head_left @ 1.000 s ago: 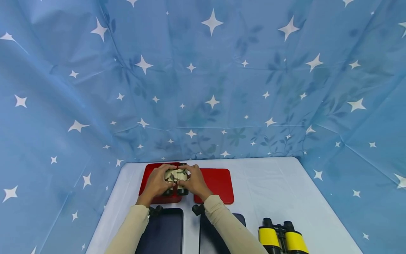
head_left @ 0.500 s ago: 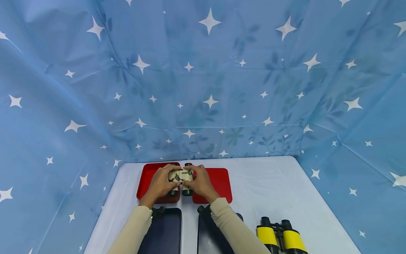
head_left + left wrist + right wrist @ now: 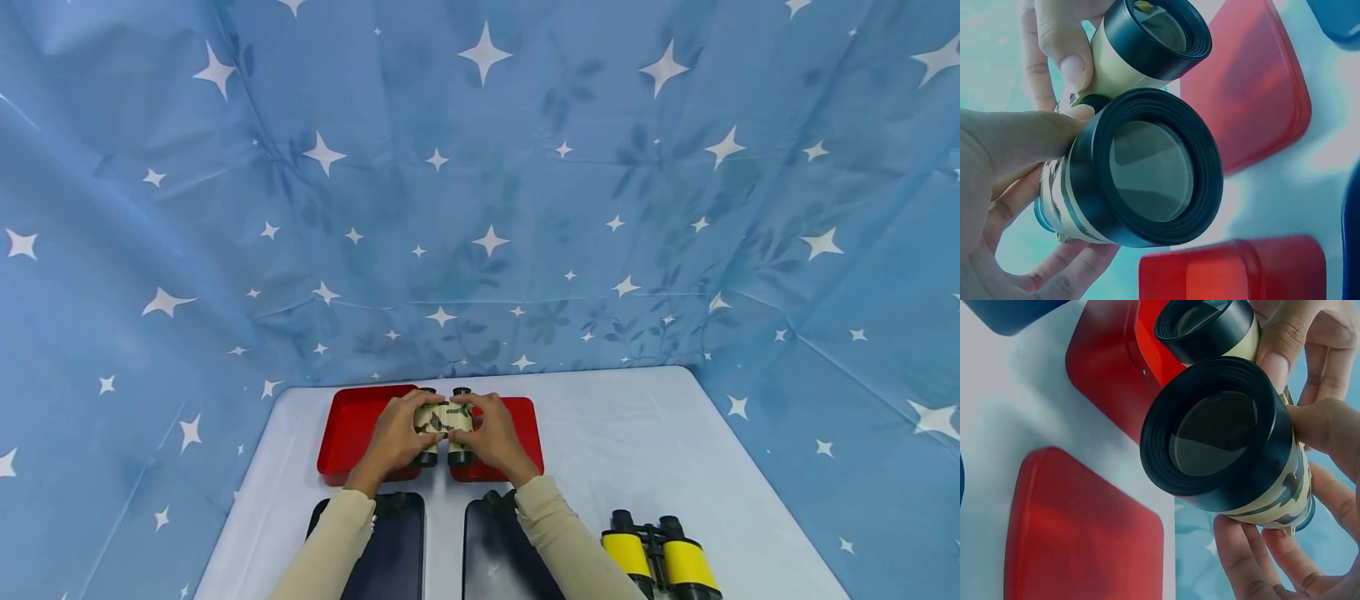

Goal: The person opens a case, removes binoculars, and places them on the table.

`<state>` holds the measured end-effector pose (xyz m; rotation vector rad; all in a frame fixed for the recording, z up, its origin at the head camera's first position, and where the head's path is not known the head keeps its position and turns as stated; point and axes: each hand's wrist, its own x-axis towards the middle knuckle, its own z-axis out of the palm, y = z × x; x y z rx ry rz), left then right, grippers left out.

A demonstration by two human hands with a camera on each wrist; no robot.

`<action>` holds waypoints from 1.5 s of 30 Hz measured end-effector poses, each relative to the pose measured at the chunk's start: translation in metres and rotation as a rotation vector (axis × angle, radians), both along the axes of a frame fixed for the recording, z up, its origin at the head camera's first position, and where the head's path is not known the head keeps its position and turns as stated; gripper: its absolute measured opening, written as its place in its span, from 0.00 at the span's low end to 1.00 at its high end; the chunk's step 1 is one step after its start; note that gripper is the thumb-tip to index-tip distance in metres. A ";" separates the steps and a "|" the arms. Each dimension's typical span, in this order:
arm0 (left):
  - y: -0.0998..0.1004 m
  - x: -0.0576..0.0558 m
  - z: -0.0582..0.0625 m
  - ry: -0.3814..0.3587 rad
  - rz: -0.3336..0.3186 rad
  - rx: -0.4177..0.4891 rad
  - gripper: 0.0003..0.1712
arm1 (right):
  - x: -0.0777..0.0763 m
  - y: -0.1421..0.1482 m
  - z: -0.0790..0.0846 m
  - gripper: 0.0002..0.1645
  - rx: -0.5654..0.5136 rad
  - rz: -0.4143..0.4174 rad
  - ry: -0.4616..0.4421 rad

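Observation:
A pair of camouflage-patterned binoculars (image 3: 436,419) with black ends is held up between both hands. My left hand (image 3: 396,433) grips the left barrel, with the thumb on the near side and the fingers round the far side. The right barrel is gripped the same way by my right hand (image 3: 491,435). In the left wrist view, a large lens end (image 3: 1154,169) points at the camera beside the left thumb. Behind the binoculars lie an open red container (image 3: 341,429) on the left and a flat-topped red piece (image 3: 527,429) on the right.
Two dark trays (image 3: 397,546) lie nearer the front, partly under the forearms. Yellow-and-black binoculars (image 3: 686,567) stand at the front right of the white table (image 3: 637,450). A blue star-patterned curtain (image 3: 480,200) hangs behind and at the sides.
Both hands have carried the camouflage binoculars to the right, from over the left red container to between the two red pieces. The head view has shifted slightly.

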<state>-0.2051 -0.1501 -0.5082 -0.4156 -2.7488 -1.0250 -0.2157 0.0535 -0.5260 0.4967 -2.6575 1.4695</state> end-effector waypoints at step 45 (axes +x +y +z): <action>0.089 -0.006 0.008 0.017 -0.073 -0.015 0.32 | 0.010 0.090 0.015 0.34 -0.010 -0.085 -0.024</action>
